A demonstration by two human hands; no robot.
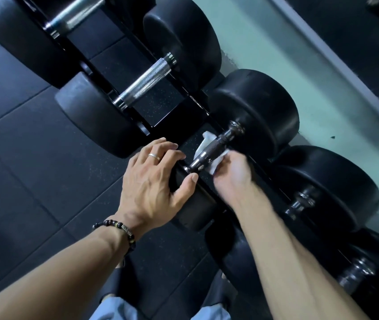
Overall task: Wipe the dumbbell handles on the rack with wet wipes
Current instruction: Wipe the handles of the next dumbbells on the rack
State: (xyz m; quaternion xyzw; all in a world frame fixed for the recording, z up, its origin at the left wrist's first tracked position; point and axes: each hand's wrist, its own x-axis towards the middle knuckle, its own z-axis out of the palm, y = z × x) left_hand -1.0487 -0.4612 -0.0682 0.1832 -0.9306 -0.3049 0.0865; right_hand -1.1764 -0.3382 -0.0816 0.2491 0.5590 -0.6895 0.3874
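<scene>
The right hand (230,172) is gripping the wipe (216,162) around the handle (216,146), whose axis is running away toward the wall; the left hand (156,179) is resting open on the near head (191,204).

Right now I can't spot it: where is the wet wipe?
In the head view, right of centre: the wet wipe is wrapped around the dumbbell handle, gripped by the right hand.

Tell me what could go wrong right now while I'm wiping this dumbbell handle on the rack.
The white wet wipe is bunched in your right hand and trails under the knurled steel handle, so it might snag or miss part of the grip. Your left hand rests on the black rubber dumbbell head, thumb near the collar; if the weight rolls, it could get pinched.
</scene>
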